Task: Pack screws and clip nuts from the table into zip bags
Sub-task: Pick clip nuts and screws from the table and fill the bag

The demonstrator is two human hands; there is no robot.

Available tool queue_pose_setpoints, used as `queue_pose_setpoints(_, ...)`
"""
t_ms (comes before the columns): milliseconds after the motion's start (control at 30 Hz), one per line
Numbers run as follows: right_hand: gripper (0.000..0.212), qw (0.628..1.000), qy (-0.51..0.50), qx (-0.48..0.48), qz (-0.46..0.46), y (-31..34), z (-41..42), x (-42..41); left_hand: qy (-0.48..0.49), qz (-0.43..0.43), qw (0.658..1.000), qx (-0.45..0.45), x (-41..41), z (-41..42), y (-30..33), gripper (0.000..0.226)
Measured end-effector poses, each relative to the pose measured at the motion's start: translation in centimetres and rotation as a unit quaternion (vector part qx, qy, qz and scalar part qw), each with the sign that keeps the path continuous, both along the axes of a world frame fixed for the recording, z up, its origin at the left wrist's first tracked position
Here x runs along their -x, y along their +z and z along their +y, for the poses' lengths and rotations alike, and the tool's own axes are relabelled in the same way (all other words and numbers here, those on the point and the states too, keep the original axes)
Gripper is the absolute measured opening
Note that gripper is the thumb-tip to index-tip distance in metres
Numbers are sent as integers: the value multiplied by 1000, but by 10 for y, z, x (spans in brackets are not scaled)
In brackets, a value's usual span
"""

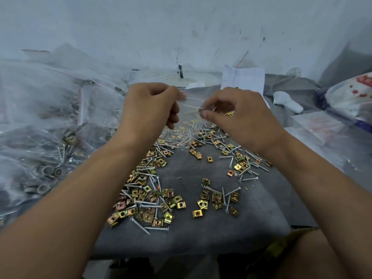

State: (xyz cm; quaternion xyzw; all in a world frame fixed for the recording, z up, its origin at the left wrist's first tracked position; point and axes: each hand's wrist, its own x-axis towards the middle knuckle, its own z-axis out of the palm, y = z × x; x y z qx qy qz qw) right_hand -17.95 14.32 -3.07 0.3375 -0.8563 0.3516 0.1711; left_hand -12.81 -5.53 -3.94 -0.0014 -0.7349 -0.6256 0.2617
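Zip bag (191, 101) pinched at its mouth by the left hand (149, 105), right hand (237, 115) pinching a screw (208, 110); holding the mouth wide should ease loading above the worktop (191, 234).

Left hand (150, 103) and right hand (231, 115) pinch zip bag (191, 101) top above scattered screws (149, 206), clip nuts (202, 204).

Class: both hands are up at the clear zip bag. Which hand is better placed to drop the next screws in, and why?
Right. The right hand already pinches screws at the zip bag mouth, while the left hand grips the bag's top edge, holding it up.
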Motion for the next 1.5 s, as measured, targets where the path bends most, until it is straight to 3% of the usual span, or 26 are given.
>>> queue_pose_setpoints(200, 19, 981, 38, 180, -68, 1, 5, 9, 25, 15, 999, -42, 5, -6, -1, 26)
queue_pose_setpoints(233, 15, 986, 27, 151, -67, -1, 8, 12, 38, 19, 997, -61, 5, -8, -1, 25)
queue_pose_setpoints(300, 8, 997, 10, -19, -79, -9, 11, 17, 68, 26, 993, -97, 6, -11, -1, 24)
queue_pose_setpoints(367, 9, 973, 12, -197, -122, -20, 10, 19, 91, 28, 989, -112, 6, -14, -1, 24)
queue_pose_setpoints(467, 18, 942, 11, -298, -154, -32, 7, 22, 108, 23, 988, -110, 8, -17, -2, 23)
queue_pose_setpoints(733, 16, 942, 35, -286, -170, -40, 7, 25, 114, 20, 987, -111, 9, -19, -2, 24)
queue_pose_setpoints(900, 17, 963, 47, -208, -165, -37, 1, 24, 113, 14, 988, -106, 8, -18, -1, 24)
queue_pose_setpoints(1300, 17, 942, -2, -301, -147, -40, -26, 19, 113, 9, 989, -93, 6, -15, -1, 25)
queue_pose_setpoints(1433, 20, 951, 39, -240, -189, -39, -15, 22, 108, 9, 990, -90, 6, -16, -2, 25)
queue_pose_setpoints(1500, 20, 953, 75, -126, -265, -37, -10, 22, 108, 8, 990, -91, 6, -17, -2, 25)
